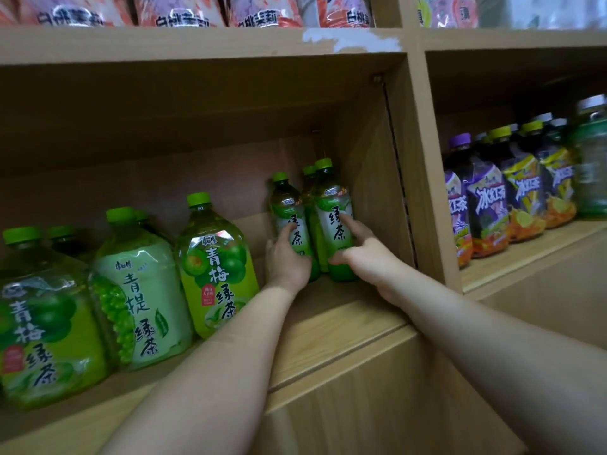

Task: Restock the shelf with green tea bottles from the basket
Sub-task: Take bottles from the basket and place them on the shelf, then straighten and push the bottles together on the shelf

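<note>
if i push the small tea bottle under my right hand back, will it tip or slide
Probably slides: the right small bottle looks full, so heavy, and the shelf board is smooth. It is tall and narrow, so pushing high on its label, where the right hand rests, may tip it. The left small bottle beside it might brace it.

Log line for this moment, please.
step: shelving | left hand grips left green tea bottle | right hand holds right green tea bottle | both upright, shelf right end | third bottle behind
</note>
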The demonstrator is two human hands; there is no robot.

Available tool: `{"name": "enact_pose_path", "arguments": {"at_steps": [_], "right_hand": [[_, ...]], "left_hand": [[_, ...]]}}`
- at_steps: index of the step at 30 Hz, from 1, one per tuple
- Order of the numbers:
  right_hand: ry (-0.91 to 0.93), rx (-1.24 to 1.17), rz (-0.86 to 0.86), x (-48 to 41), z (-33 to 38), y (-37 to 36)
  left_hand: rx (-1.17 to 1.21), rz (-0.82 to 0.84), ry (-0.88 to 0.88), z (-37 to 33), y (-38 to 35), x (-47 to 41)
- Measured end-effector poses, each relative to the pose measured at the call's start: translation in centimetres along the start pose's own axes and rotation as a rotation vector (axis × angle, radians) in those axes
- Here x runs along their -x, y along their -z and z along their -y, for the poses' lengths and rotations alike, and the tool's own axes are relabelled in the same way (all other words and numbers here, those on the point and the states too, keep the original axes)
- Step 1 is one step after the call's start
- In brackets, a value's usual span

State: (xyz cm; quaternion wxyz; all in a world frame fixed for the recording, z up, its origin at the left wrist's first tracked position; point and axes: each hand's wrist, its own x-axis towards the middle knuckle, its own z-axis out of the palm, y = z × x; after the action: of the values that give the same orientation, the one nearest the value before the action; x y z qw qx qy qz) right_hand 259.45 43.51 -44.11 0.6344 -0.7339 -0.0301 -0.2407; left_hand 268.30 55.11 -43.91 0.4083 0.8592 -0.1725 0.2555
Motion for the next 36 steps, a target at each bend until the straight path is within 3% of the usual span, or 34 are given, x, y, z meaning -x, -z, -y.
{"name": "enact_pose_path", "arguments": {"at_steps": [2, 5, 7, 11, 16, 21, 24, 32, 36], "right_hand": [[-0.018, 0.023, 0.041, 1.2, 1.3, 0.8], [-0.012, 0.048, 0.078, 4.4, 4.3, 3.9], [0.018, 0.056, 0.135, 7.4, 6.4, 6.8], [0.071, 0.111, 0.140, 13.0, 8.5, 13.0], [-0.076, 0.301, 0.137, 18.0, 5.5, 20.4], [-0.305, 0.297, 0.089, 23.3, -0.9, 25.7], [-0.382, 0.371, 0.025, 25.6, -5.6, 27.8], [-0.559, 0.561, -0.067, 31.1, -16.0, 30.1], [-0.566, 0.729, -0.045, 31.8, -17.7, 30.9]], "left_hand": [[-0.010, 0.009, 0.020, -0.9, 0.4, 0.0], [-0.051, -0.113, -0.024, -3.2, 1.5, -0.2], [0.050, -0.176, -0.106, -5.2, 2.0, 0.2], [0.415, -0.121, -0.264, -8.9, 3.4, 2.1], [0.444, 0.006, -0.495, -13.8, 4.1, 7.4], [0.537, 0.394, -0.642, -16.5, 0.6, 17.4], [0.361, 0.600, -0.709, -15.8, -3.9, 23.1], [-0.023, 1.074, -0.621, -13.3, -15.6, 32.1], [-0.494, 1.401, -0.911, -13.6, -21.2, 35.4]]}}
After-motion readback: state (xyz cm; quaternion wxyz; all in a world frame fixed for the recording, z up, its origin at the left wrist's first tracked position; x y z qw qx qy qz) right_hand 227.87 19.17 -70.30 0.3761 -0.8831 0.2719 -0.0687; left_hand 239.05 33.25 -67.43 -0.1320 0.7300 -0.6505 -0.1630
